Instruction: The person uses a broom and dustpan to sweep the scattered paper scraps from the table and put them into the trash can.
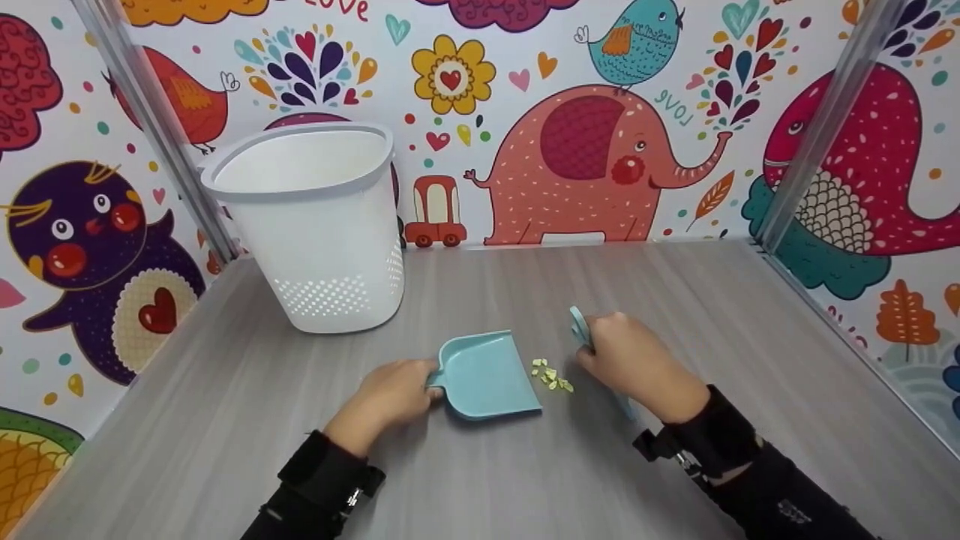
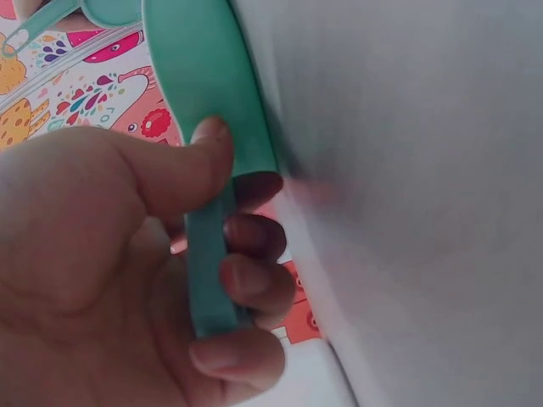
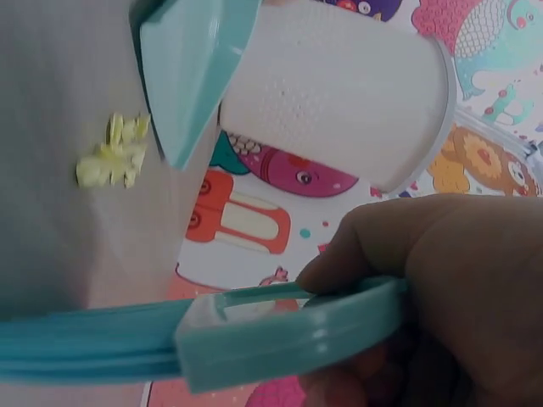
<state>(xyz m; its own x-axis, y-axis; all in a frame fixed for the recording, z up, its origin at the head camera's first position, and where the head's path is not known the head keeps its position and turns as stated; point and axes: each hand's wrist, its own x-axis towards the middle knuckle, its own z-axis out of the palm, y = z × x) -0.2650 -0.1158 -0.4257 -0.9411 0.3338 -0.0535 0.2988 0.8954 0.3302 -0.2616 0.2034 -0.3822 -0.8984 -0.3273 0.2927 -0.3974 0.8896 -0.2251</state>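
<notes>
My left hand (image 1: pixel 394 391) grips the short handle of a light teal dustpan (image 1: pixel 486 376), thumb along the top and fingers curled beneath, as the left wrist view shows. The pan lies low over the table, its straight front edge facing right. Just beyond that edge sits a small heap of pale yellow-green scraps (image 1: pixel 553 377). On their other side my right hand (image 1: pixel 634 364) holds a teal hand brush (image 3: pixel 288 335) by its looped handle. Its blue bristles (image 3: pixel 93 343) point down toward the table in the right wrist view, apart from the scraps. In the head view my hand hides most of the brush.
A tall white wastebasket (image 1: pixel 322 247) with a grey rim stands at the back left, behind the dustpan. Behind the grey wood-grain table (image 1: pixel 480 480) rise panels (image 1: pixel 517 135) printed with cartoon animals, with metal corner posts (image 1: pixel 817 135).
</notes>
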